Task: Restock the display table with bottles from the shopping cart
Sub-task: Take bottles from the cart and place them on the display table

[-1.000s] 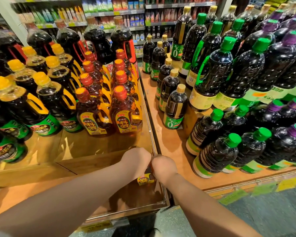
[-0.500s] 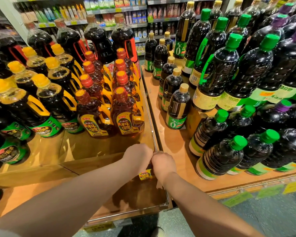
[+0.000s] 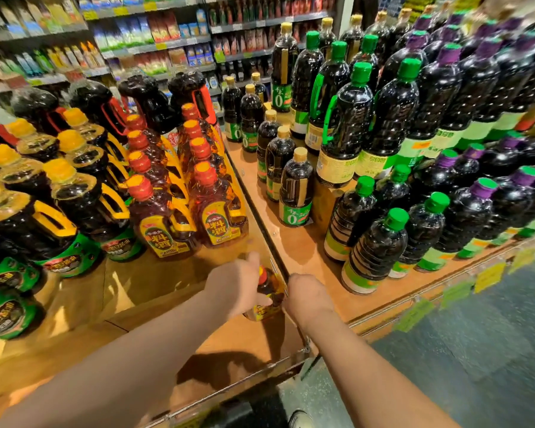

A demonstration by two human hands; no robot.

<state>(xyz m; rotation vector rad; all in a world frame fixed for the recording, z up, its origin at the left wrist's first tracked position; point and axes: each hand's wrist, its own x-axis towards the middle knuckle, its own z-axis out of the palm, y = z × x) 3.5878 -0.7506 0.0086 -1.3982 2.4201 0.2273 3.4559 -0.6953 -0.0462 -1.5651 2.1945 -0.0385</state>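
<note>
Bottle [image 3: 267,293] gripped by the left hand [image 3: 235,282], right hand [image 3: 306,296] apparently steadying it, should settle upright on the bench [image 3: 155,291] before release.

Both forearms reach forward, left hand [image 3: 235,285] curled (thumb raised), right hand [image 3: 306,296] close beside.

left hand [image 3: 233,287]: thumb now raised, fingers wrapped round the small bottle [image 3: 267,291] | small bottle: red cap and neck now exposed between the hands, earlier only its yellow label showed | right hand [image 3: 306,293]: now just beside the bottle, knuckles parted from the left
</note>
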